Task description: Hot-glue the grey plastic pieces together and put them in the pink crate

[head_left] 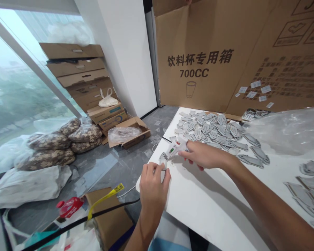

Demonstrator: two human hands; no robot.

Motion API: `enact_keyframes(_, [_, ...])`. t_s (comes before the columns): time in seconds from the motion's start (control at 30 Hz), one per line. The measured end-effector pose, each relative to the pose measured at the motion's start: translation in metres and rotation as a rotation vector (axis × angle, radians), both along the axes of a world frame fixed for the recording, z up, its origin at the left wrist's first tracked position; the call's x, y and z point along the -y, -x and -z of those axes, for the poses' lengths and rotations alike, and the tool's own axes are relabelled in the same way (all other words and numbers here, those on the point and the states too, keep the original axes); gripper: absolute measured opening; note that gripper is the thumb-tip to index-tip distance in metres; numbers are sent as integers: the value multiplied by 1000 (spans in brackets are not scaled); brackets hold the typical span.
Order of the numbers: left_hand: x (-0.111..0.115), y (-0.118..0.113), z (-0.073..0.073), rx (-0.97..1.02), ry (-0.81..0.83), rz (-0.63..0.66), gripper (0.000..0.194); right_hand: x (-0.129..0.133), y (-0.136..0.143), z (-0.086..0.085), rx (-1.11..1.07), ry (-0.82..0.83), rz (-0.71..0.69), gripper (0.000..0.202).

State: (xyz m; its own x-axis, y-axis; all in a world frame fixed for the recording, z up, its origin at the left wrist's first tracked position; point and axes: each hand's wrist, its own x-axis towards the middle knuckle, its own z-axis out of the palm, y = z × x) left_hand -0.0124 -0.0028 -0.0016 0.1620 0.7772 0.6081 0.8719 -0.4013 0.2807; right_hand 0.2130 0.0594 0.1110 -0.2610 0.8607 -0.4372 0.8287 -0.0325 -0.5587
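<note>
My right hand (199, 153) is wrapped round a white glue gun (176, 145) with a green switch and red parts, above the white table (193, 195). The gun's nozzle points down and left toward a small grey piece (163, 159) at the table's left edge. My left hand (154, 177) pinches that piece between thumb and fingers; its lower part is hidden by the fingers. Many flat grey pieces (205, 128) lie in a loose pile beyond the gun. More grey pieces (303, 198) lie at the right edge of the view.
Behind the table stands a large cardboard box (199, 38). Clear plastic (285, 129) covers the right back. On the floor at left are an open carton (131, 139), patterned bags (49, 153) and stacked boxes (81, 76). A black cable (75, 226) crosses the lower left.
</note>
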Motion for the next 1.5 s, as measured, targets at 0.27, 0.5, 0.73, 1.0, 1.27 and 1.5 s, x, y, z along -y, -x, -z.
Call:
enact_keyframes(0.27, [0,1,2,-18,27,-30,7,-3,1,5,33,-16,165,36])
enact_keyframes(0.5, [-2,3,-1,102,126,158,9,-2,-5,-14,-245,-268,412,39])
enact_keyframes(0.73, [-2,4,-19,116,213,241,61,-2,-7,-19,-349,-327,420,32])
enact_keyframes(1.0, [-7,6,-4,89,242,139,53,-2,-6,-16,-317,-376,342,30])
enact_keyframes(1.27, [-4,3,-4,72,216,123,30,-1,-15,-14,-159,-399,150,39])
enact_keyframes(1.5, [-3,2,4,24,103,-36,23,0,-17,-10,-112,-295,-141,41])
